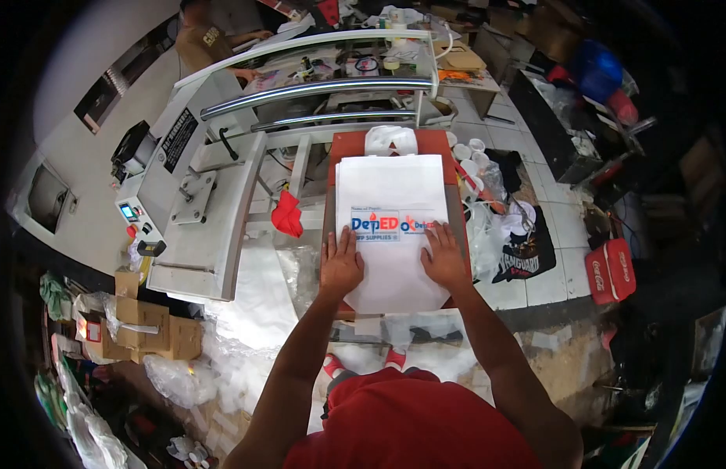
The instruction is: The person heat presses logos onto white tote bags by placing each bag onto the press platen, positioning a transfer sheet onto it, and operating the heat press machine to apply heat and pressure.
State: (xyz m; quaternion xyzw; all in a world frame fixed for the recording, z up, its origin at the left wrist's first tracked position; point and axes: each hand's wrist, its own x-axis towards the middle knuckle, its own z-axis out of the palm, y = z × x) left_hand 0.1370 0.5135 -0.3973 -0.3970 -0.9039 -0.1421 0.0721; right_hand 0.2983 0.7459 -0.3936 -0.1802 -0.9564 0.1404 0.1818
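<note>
A white bag with "DepED" lettering lies flat on the reddish-brown platen in front of me, its looped white handle at the far end. On the bag's left edge rests my left hand, fingers stretched out beside the blue and red print. My right hand lies flat on the right edge, its fingertips by the smaller print. Both hands press on the surface without gripping anything. Whether more bags lie under this one, I cannot tell.
Left of the platen stands a heat press with a lit display. A red cloth hangs near its frame. Cardboard boxes sit lower left, a red Coca-Cola cooler bag at right. Another person stands at the far table.
</note>
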